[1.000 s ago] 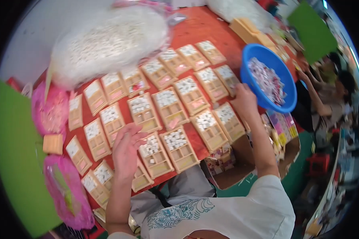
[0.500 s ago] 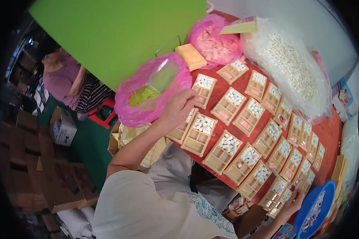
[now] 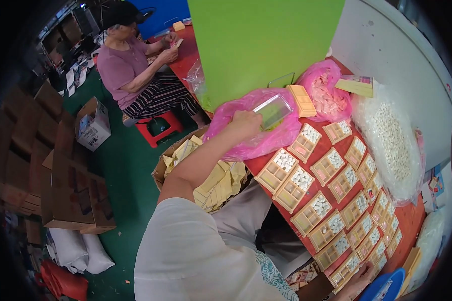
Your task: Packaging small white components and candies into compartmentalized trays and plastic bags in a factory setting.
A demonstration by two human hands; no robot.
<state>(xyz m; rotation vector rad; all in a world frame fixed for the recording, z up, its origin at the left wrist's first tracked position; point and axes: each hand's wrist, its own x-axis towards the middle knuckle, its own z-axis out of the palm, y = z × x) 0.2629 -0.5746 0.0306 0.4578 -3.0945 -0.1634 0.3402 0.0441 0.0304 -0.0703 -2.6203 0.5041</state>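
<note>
My left hand (image 3: 247, 124) is over the pink plastic bag (image 3: 226, 116), fingers curled beside a clear plastic box (image 3: 273, 111); its fingertips are hidden. Yellow-green pieces lie under and around the box. At the lower right, my right hand (image 3: 362, 280) rests against the nearest compartment trays, its fingers partly hidden. Light wood-coloured compartment trays (image 3: 294, 189) stand in rows on the red table (image 3: 260, 161). Each has white cube-like pieces at one end. Some hold pink pieces, and some of the nearer ones yellow-green pieces, in the smaller compartments.
A pink bag of pink pieces (image 3: 329, 98), a stack of trays (image 3: 302, 100) and a clear bag of white pieces (image 3: 394, 145) line the back. A blue basin (image 3: 386, 286) is at lower right. Another person (image 3: 128, 70) sits behind the green panel (image 3: 266, 45).
My left hand has moved from the trays back over the pink bag by the clear box. The view has swung left, showing more of the other person. My right hand stays by the near trays.
</note>
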